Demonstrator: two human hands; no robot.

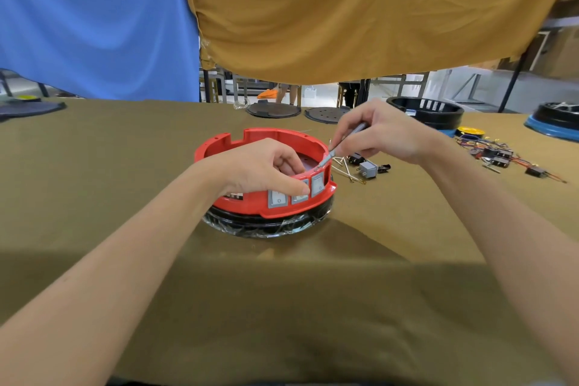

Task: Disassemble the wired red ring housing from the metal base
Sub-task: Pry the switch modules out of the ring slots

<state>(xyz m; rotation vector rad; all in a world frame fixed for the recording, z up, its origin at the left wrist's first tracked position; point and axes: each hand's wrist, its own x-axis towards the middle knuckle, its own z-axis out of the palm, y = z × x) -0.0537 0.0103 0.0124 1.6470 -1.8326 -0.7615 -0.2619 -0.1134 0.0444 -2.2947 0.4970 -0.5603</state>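
Red ring housing (269, 166) sits on a dark, film-wrapped base (266, 224) at the middle of the olive-covered bench (125, 260). The left hand (266, 166) curls over its near rim above the grey switches (297, 193), gripping it. The right hand (382, 135) pinches a slim grey tool (341, 144), probably a screwdriver, tip at the rim's right edge.
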